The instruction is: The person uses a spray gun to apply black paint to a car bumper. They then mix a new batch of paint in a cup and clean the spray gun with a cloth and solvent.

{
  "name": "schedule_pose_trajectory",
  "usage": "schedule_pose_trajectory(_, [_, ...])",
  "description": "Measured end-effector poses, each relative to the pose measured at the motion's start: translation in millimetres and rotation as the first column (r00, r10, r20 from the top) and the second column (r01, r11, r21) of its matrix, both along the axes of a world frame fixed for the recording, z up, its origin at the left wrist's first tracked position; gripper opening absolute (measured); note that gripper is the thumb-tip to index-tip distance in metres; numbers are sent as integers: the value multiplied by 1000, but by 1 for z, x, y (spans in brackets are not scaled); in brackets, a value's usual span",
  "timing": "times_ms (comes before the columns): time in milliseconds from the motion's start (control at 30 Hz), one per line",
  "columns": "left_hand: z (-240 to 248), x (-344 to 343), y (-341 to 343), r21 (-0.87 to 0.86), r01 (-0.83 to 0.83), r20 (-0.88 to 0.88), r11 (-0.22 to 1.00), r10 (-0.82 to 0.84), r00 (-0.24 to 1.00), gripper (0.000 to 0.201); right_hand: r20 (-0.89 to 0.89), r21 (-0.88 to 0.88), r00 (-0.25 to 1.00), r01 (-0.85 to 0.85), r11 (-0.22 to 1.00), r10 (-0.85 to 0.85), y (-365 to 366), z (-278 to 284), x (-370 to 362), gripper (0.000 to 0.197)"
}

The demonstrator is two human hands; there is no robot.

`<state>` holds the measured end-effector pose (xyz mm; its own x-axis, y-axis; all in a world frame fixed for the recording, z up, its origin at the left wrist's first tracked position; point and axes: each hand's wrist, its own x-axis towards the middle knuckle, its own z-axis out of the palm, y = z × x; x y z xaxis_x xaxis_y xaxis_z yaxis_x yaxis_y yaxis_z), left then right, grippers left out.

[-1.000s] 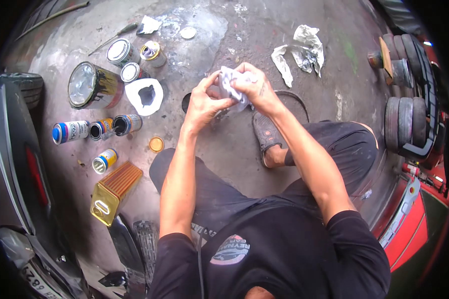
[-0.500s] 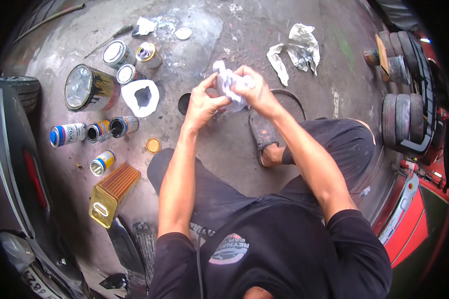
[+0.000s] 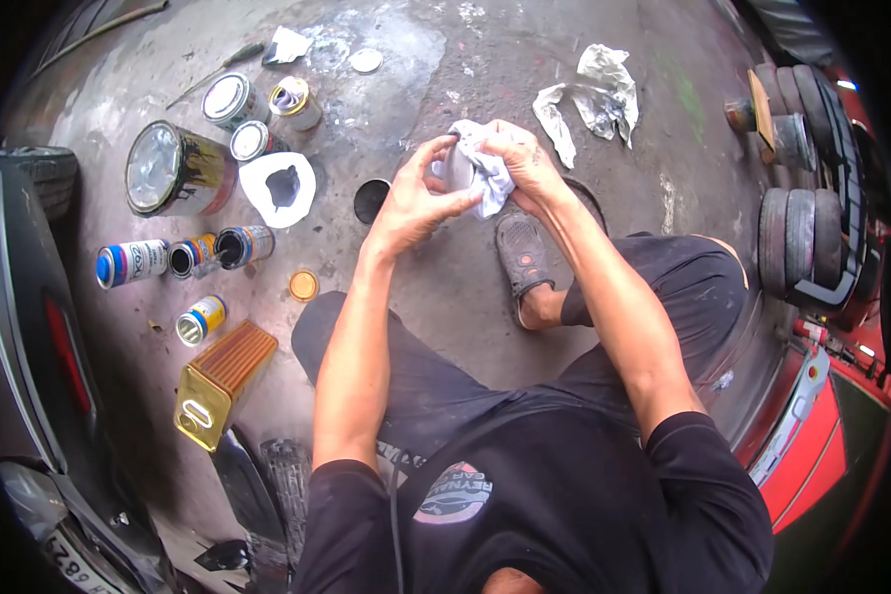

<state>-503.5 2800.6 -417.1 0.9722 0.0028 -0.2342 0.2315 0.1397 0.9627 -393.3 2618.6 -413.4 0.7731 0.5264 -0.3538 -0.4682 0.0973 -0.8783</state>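
Note:
In front of me, above the floor, both hands are at a crumpled white cloth (image 3: 492,180). My right hand (image 3: 527,166) is closed on the cloth, its fingers bunching it from the right. My left hand (image 3: 406,206) curls its fingers and thumb round a smooth pale rounded thing (image 3: 457,170), partly covered by the cloth; its kind I cannot make out. On the floor just left of my left hand lies a dark round dish or lid (image 3: 372,202). A white sheet (image 3: 292,206) with a dark patch lies farther left, beside a large paint-stained can (image 3: 203,176).
Several smaller cans, such as a blue-and-white one (image 3: 134,263), stand at left near a gold rectangular tin (image 3: 223,381) and a gold lid (image 3: 304,286). A crumpled white rag (image 3: 604,94) lies ahead right. Tyres (image 3: 800,233) stand at right; a dark car bumper (image 3: 45,317) flanks the left.
The cloth has shifted slightly right and spread out. My left hand has opened wider, and the smooth pale thing beside the cloth now shows. The dark round dish is less covered.

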Motion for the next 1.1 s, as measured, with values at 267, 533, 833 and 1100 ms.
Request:
schedule_pose_trajectory(267, [3,0,0,15,-11,-31,1000,11,999,82,3,-22,999,-49,999,49,-1,-4,2,23])
schedule_pose_trajectory(533, [-9,1,7,-144,-81,-114,986,65,991,82,298,-162,953,0,987,48,1,5,-37,27])
schedule_pose_trajectory(833, [-5,2,-10,-30,-73,-29,997,72,997,79,160,-114,987,24,993,-5,-4,-16,-8,22])
schedule_pose_trajectory(1100, [-11,2,-11,104,3,-2,995,-3,1000,92,-7,40,999,33,999,-33,-9,-9,1,18])
